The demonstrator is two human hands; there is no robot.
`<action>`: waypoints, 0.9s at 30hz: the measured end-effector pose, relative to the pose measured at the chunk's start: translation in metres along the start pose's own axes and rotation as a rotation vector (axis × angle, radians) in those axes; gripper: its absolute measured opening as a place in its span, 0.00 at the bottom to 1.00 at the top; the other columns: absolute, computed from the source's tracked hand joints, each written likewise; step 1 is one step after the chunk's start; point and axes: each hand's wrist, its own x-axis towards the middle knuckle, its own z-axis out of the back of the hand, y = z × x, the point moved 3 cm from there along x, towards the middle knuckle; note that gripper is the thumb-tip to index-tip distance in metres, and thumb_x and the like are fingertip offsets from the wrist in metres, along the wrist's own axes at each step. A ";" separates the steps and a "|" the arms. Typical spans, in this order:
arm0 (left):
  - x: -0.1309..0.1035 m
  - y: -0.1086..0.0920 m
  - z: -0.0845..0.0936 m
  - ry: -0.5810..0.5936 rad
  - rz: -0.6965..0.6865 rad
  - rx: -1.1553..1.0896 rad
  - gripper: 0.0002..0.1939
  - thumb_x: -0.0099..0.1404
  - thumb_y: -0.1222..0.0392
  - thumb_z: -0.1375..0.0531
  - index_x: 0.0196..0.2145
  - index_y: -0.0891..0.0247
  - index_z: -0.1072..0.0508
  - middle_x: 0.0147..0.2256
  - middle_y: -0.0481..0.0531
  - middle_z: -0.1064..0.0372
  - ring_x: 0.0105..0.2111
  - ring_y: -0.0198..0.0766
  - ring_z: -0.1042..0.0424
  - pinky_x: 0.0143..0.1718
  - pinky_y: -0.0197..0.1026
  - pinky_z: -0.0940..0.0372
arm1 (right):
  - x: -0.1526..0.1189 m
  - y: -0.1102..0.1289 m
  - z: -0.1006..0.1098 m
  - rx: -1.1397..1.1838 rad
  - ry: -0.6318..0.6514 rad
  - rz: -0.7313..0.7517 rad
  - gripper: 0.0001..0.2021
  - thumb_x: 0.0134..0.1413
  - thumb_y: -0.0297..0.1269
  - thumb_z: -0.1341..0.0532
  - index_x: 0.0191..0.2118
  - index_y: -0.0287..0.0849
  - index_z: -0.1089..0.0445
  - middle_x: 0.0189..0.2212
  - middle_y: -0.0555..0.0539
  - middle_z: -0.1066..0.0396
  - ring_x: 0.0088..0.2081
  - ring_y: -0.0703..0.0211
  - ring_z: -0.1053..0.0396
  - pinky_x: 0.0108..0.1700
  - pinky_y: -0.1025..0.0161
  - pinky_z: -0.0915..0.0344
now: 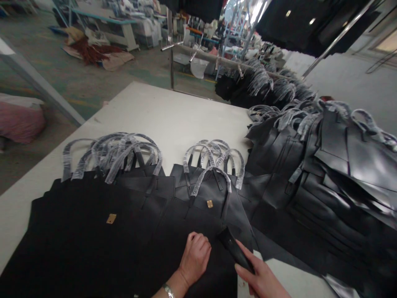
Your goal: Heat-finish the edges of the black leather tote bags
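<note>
Black leather-like bag panels (93,248) with plastic-wrapped handles (118,153) lie spread in overlapping layers. My left hand (197,254), a bracelet on its wrist, rests over the panels with its fingers curled; whatever they may hold is hidden. In my right hand (257,273) is a black handheld tool (235,250), its tip pointing up and left over the panels, just right of my left hand. One gold metal plate (210,203) shows on the panel above my hands, and another gold plate (111,218) on the left panel.
A tall pile of black panels (310,186) with wrapped handles covers the right side of the white table (186,111). Behind it stands a metal rack (171,62) with more hanging pieces. A pink sack (21,118) lies on the floor at left.
</note>
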 end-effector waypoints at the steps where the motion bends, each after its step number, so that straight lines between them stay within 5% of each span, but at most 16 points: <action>1: 0.000 0.000 0.000 -0.001 0.015 -0.003 0.08 0.65 0.70 0.47 0.33 0.62 0.31 0.33 0.51 0.32 0.39 0.41 0.34 0.49 0.54 0.40 | 0.001 -0.002 -0.006 -0.008 0.008 -0.013 0.37 0.50 0.46 0.40 0.66 0.43 0.48 0.24 0.52 0.30 0.15 0.67 0.42 0.18 0.68 0.43; 6: 0.000 0.001 -0.003 -0.025 0.020 -0.010 0.07 0.63 0.69 0.46 0.32 0.61 0.30 0.31 0.52 0.33 0.38 0.43 0.35 0.47 0.55 0.40 | 0.014 0.037 -0.023 0.007 -0.109 0.113 0.36 0.54 0.48 0.42 0.66 0.44 0.50 0.25 0.51 0.29 0.19 0.62 0.37 0.23 0.66 0.38; 11: -0.003 0.005 -0.010 -0.024 0.030 -0.032 0.08 0.59 0.67 0.42 0.37 0.60 0.28 0.35 0.53 0.29 0.42 0.46 0.33 0.49 0.56 0.40 | 0.030 0.094 -0.046 -0.145 0.136 0.193 0.33 0.53 0.41 0.42 0.65 0.46 0.47 0.29 0.50 0.25 0.20 0.61 0.33 0.26 0.64 0.35; 15: -0.009 0.010 -0.024 -0.067 0.015 -0.017 0.22 0.59 0.65 0.43 0.52 0.61 0.33 0.47 0.57 0.29 0.48 0.51 0.33 0.52 0.57 0.39 | 0.047 0.124 -0.070 -0.289 0.184 0.280 0.32 0.49 0.36 0.40 0.62 0.40 0.41 0.47 0.42 0.26 0.44 0.50 0.27 0.50 0.58 0.35; 18: -0.013 0.014 -0.036 -0.069 0.029 0.013 0.23 0.61 0.63 0.44 0.55 0.61 0.34 0.49 0.58 0.29 0.49 0.53 0.33 0.50 0.56 0.37 | 0.053 0.132 -0.077 -0.315 0.182 0.309 0.33 0.49 0.36 0.40 0.63 0.36 0.42 0.56 0.40 0.33 0.56 0.49 0.35 0.59 0.57 0.43; 27: -0.007 0.016 -0.036 -0.064 0.044 0.015 0.25 0.61 0.62 0.44 0.56 0.61 0.35 0.51 0.56 0.30 0.50 0.52 0.32 0.53 0.56 0.39 | 0.057 0.135 -0.080 -0.330 0.203 0.318 0.31 0.49 0.34 0.40 0.62 0.37 0.39 0.56 0.41 0.32 0.56 0.48 0.34 0.60 0.55 0.42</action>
